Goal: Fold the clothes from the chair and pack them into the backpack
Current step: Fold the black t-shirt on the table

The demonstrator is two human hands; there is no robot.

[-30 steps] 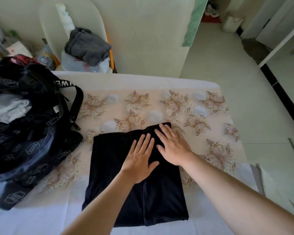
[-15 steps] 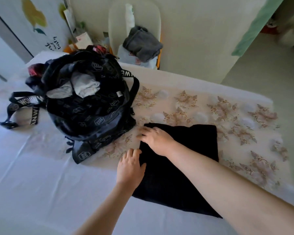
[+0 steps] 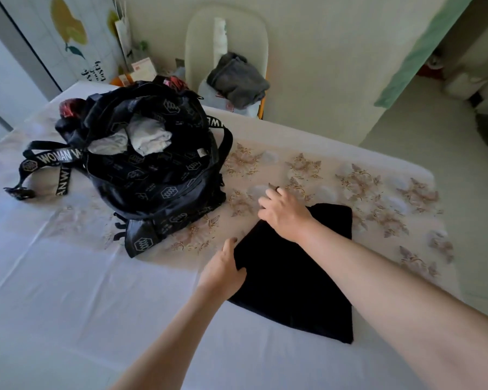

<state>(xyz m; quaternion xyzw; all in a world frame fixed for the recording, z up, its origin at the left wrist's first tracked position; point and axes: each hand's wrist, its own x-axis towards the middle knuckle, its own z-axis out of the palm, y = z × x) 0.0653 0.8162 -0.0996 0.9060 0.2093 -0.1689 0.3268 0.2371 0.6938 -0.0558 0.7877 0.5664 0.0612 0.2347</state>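
floral tablecloth (image 3: 378, 192), black backpack (image 3: 158, 175) with "woman" strap (image 3: 48, 159) beside folded black garment (image 3: 288, 282)

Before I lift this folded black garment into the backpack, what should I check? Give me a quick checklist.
1. The black garment lies folded flat on the table: ok.
2. The left hand has a grip on its left edge: ok.
3. The right hand has a grip at its far corner: cannot tell; the hand hides the cloth.
4. The backpack is open on top: ok.
5. Room inside: cannot tell; white clothes bulge from the opening.
6. The chair is emptied: not ok; grey clothes lie on it.
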